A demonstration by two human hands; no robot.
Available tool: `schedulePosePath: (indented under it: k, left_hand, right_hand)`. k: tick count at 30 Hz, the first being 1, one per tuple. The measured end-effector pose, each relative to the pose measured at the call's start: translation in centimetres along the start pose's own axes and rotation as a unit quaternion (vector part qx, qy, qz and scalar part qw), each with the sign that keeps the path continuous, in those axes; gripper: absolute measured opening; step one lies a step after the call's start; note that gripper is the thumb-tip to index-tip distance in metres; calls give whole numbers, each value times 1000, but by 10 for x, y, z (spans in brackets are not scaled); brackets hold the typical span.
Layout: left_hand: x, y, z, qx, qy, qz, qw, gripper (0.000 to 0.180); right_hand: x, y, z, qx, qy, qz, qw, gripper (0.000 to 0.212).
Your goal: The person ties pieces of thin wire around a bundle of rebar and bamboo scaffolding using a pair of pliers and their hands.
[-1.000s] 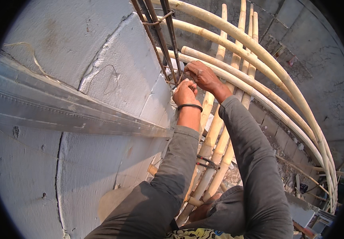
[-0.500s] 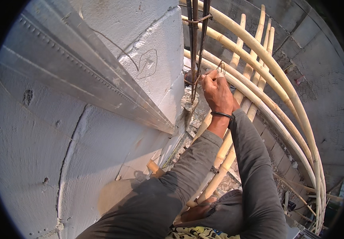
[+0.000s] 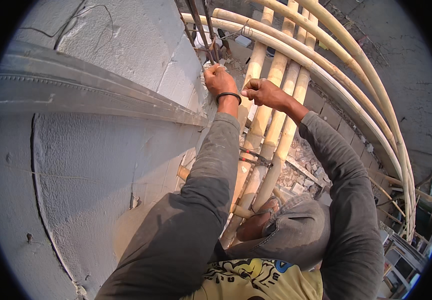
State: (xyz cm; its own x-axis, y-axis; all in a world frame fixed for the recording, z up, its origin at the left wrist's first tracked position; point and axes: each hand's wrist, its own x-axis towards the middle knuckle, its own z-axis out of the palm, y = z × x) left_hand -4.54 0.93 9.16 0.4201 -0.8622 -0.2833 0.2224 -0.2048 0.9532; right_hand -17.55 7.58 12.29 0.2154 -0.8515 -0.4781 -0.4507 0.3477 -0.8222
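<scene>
My left hand (image 3: 220, 83), a dark band round its wrist, is closed at the lower end of the dark steel rebars (image 3: 202, 26), beside the grey wall. What its fingers hold is hidden. To its right, my right hand (image 3: 272, 95) is apart from it, with thumb and forefinger pinched together over the bamboo poles (image 3: 277, 70). Anything in that pinch is too fine to make out. Black-and-red handled pincers (image 3: 257, 158) lie across the poles below my hands. A thin bent wire (image 3: 246, 28) shows against the curved bamboo beyond.
A metal channel (image 3: 96, 92) juts along the plastered wall (image 3: 91, 165) on my left. Long bent bamboo poles (image 3: 371, 75) arc round the right side. My foot (image 3: 258, 220) rests on the bamboo, with rubble (image 3: 308, 165) below. Loose wire (image 3: 83, 14) sticks out from the wall.
My hands, close together beside the rebars before, are now apart, the right one drawn off to the right. The view has shifted, bringing the pincers and more of my leg into sight.
</scene>
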Motion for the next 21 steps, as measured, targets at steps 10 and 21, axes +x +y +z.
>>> schedulePosePath:
  k: [10,21]
  left_hand:
    - [13,-31,-18,34,-82,-104,991,15]
    - [-66,-12,-38,616,-700,0,361,54]
  right_hand:
    - [-129,97,147,-448,75,-88,887,62]
    - [-98,95,109,-292,-71,-75,951,31]
